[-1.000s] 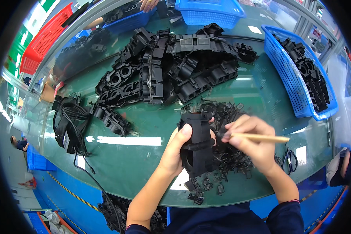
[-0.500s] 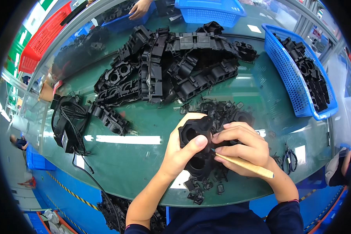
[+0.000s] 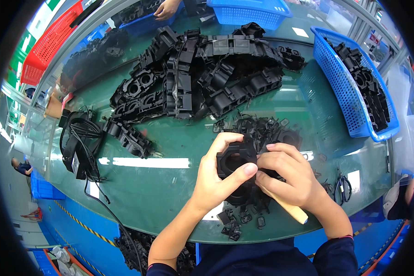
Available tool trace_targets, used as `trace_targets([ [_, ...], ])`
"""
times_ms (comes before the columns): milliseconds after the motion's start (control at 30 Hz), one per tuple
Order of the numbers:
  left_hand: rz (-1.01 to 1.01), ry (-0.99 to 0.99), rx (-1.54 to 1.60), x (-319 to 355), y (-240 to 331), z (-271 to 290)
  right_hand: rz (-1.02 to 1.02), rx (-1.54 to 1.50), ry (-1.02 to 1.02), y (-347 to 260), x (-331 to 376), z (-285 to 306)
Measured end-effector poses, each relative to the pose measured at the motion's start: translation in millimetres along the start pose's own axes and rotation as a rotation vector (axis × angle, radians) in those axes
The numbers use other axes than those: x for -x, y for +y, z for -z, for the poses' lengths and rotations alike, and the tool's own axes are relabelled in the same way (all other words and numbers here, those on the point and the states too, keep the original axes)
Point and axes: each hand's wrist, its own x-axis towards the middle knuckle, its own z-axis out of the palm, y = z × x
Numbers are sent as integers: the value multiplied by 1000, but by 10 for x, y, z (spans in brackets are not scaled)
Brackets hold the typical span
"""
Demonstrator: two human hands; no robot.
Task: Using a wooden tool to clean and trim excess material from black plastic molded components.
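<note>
My left hand [image 3: 218, 181] grips a black moulded plastic part [image 3: 244, 148] with large round openings, its thumb pressed across the near face. At the part's right side, my right hand [image 3: 292, 177] is closed round a slim tool with a pale yellow handle [image 3: 287, 207]. The handle sticks out below the palm toward the lower right; the tool's tip is hidden behind my fingers and the part. Small black plastic scraps [image 3: 262, 125] lie just beyond my hands, and more trimmings [image 3: 229, 221] lie just this side of the part.
Black moulded parts [image 3: 234, 48] are heaped at the back. A blue basket [image 3: 342, 92] of similar parts stands right, with dark-handled pliers [image 3: 342, 187] nearer me. Coiled cable [image 3: 83, 133] and a black adapter lie left. Another person's hand [image 3: 167, 9] shows at the far edge.
The black part has turned and shifted slightly right in my left hand. My right hand has rotated, swinging the yellow handle downward and nearer me; the tool's thin tip is now hidden.
</note>
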Motion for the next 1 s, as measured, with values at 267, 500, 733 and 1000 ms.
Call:
trace_targets([
  [267, 49, 3, 85, -26, 15, 18, 174, 75, 33, 50, 70, -83],
  [500, 88, 32, 129, -24, -32, 8, 181, 121, 71, 37, 97, -160],
  [733, 215, 71, 291, -43, -25, -47, -200, -280, 181, -16, 121, -192],
  [1000, 160, 13, 299, -29, -86, 28, -849, -964, 295, -63, 56, 14],
])
